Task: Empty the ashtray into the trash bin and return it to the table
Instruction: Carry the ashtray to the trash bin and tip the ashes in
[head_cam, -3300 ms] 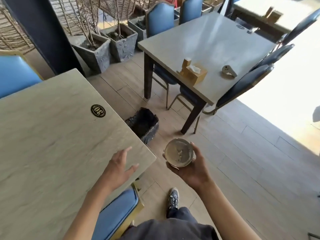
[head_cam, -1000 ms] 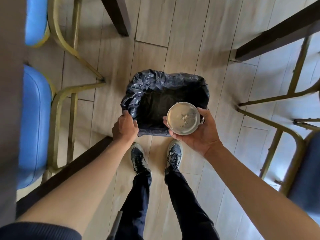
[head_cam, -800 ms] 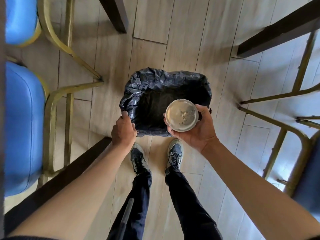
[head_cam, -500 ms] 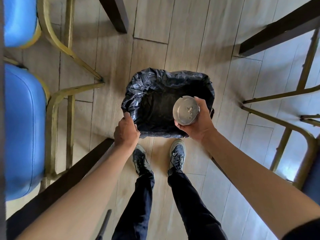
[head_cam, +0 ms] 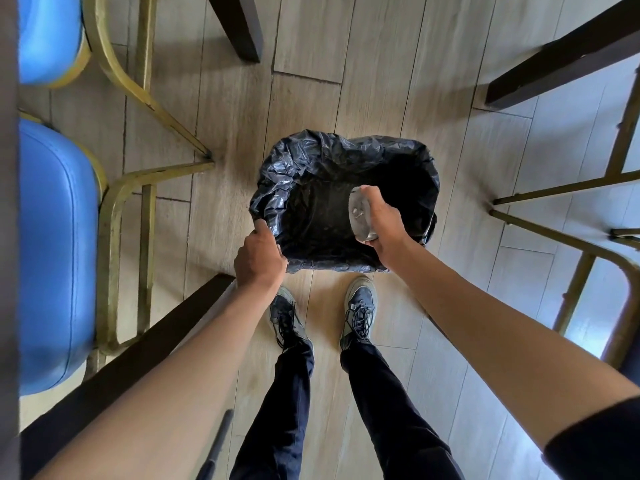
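A trash bin lined with a black plastic bag (head_cam: pixel 304 157) stands on the wooden floor just ahead of my shoes. My right hand (head_cam: pixel 384 220) grips the round metal ashtray (head_cam: pixel 360 216) over the bin's right side. The ashtray is tipped on edge, its open face turned left toward the bin's inside. My left hand (head_cam: pixel 259 254) pinches the bag's rim at the bin's near left corner. The table top is not in view from here.
Blue padded chairs with gold metal frames (head_cam: pixel 55 237) stand at the left. A dark table leg (head_cam: pixel 138 355) slants under my left forearm. Another dark leg (head_cam: pixel 239 26) is at the top, and chair frames (head_cam: pixel 568 244) crowd the right.
My right hand has rolled the ashtray from face-up to on edge over the bin and moved it further in. My left hand stays on the bag's rim.
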`<control>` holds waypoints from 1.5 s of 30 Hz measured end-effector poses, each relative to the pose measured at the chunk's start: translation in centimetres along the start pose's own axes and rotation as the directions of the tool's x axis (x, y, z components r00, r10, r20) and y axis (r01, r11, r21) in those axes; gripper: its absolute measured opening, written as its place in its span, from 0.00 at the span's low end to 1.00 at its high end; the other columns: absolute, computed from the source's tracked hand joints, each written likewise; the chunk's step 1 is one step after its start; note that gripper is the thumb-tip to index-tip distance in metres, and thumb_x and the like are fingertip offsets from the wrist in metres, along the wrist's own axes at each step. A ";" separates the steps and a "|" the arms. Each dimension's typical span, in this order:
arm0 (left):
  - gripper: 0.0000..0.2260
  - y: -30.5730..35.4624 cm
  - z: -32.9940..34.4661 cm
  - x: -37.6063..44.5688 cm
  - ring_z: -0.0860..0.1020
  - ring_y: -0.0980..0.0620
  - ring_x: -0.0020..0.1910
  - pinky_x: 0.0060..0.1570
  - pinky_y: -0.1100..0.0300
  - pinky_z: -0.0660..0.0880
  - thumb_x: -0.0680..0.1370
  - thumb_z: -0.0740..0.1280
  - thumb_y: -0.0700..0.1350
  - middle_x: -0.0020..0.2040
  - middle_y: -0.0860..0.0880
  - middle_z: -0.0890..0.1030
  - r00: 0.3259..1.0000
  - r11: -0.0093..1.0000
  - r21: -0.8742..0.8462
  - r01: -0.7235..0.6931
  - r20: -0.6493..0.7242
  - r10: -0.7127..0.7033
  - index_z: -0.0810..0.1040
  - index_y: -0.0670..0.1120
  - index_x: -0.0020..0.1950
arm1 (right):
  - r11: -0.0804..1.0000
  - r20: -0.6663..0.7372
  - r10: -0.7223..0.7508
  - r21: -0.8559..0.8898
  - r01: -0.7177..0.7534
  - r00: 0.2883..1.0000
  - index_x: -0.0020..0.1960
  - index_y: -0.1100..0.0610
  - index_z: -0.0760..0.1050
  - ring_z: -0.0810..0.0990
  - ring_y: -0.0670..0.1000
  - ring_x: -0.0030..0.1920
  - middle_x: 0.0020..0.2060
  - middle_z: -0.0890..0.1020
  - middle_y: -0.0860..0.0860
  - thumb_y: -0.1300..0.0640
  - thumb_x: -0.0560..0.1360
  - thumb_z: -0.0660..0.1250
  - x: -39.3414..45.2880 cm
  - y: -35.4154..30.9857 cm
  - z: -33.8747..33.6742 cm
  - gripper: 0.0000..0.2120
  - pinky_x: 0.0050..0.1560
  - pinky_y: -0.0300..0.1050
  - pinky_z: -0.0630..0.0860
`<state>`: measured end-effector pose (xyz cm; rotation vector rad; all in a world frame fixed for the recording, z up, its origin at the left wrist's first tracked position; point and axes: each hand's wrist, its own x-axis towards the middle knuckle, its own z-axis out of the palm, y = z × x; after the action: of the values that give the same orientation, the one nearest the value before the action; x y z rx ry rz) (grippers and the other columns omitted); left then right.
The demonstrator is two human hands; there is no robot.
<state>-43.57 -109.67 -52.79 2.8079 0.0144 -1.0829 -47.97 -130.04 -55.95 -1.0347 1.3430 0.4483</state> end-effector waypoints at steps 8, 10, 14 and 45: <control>0.16 0.2 -0.1 -0.1 0.82 0.38 0.49 0.39 0.52 0.70 0.78 0.68 0.39 0.54 0.40 0.82 1.000 1.000 0.001 0.014 0.010 -0.014 0.68 0.40 0.62 | 0.977 -0.118 -0.156 -0.163 0.136 0.981 0.64 0.56 0.74 0.80 0.57 0.52 0.61 0.82 0.61 0.28 0.67 0.67 -0.3 0.5 0.9 0.38 0.53 0.57 0.78; 0.17 0.2 0.0 -0.1 0.82 0.38 0.49 0.39 0.52 0.71 0.78 0.69 0.39 0.54 0.40 0.81 1.000 1.000 0.000 0.021 0.014 -0.021 0.67 0.40 0.63 | 0.972 -0.108 -0.157 -0.192 0.135 0.982 0.64 0.56 0.74 0.78 0.56 0.52 0.61 0.82 0.61 0.28 0.66 0.67 -0.7 0.4 1.1 0.39 0.54 0.56 0.77; 0.17 0.2 0.1 0.0 0.82 0.38 0.48 0.41 0.50 0.74 0.78 0.69 0.39 0.53 0.40 0.82 1.000 1.000 -0.012 0.024 0.008 -0.024 0.68 0.40 0.63 | 0.954 -0.133 -0.193 -0.255 0.155 0.972 0.67 0.56 0.71 0.78 0.57 0.62 0.62 0.78 0.56 0.29 0.69 0.65 -1.2 0.4 1.1 0.37 0.66 0.59 0.76; 0.16 0.0 0.8 0.2 0.83 0.38 0.48 0.38 0.52 0.72 0.77 0.69 0.38 0.54 0.40 0.81 0.999 0.997 -0.068 0.036 -0.017 -0.037 0.69 0.40 0.62 | 0.742 -0.072 -0.501 -0.548 0.386 0.862 0.70 0.56 0.63 0.71 0.54 0.63 0.61 0.71 0.51 0.44 0.66 0.79 -0.9 2.4 2.4 0.41 0.60 0.48 0.74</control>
<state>-43.99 -109.77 -53.53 2.7674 0.1032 -1.0439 -48.71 -126.63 -56.23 -1.8593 1.1190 0.3401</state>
